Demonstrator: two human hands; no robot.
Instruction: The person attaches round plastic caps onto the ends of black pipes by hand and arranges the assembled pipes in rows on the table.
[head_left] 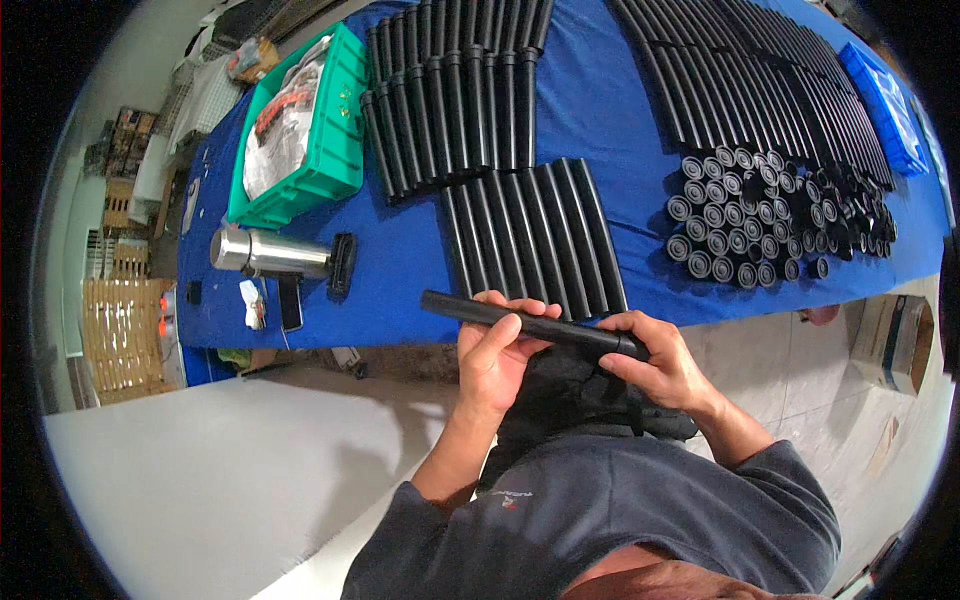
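A long black tube [455, 306] lies across my two hands in front of my body, just off the near edge of the table. My left hand [490, 355] wraps around its middle, thumb on top. At the tube's right end my right hand [660, 362] grips a wider black end piece, which looks like a cap; my fingers partly hide it. Just beyond, a row of black tubes [530, 240] lies side by side on the blue cloth. More black tubes [450, 90] with collars at their ends are stacked behind that row.
Round black caps [735, 215] stand grouped at the right, before long rows of tubes [740, 80]. A green crate [345, 130], a steel flask [275, 250] and a phone [290, 303] are on the left. A blue bin [885, 110] sits far right; a cardboard box [890, 345] is below.
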